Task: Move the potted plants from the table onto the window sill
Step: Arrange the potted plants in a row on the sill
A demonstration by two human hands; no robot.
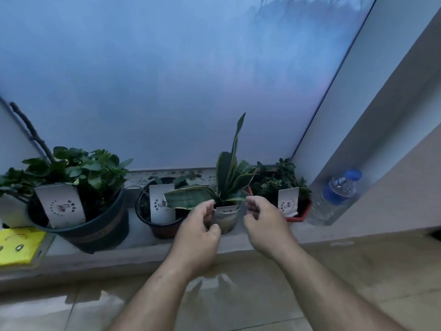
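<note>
Four potted plants stand upright in a row on the window sill before me: at far left a large dark pot full of broad green leaves, then a small dark pot with little foliage showing. Next comes a small pale pot holding a snake plant whose striped, sword-shaped leaves rise tall, one drooping leftward, and at right a red pot of small leafy growth. Each carries a white card label at its front.
</note>
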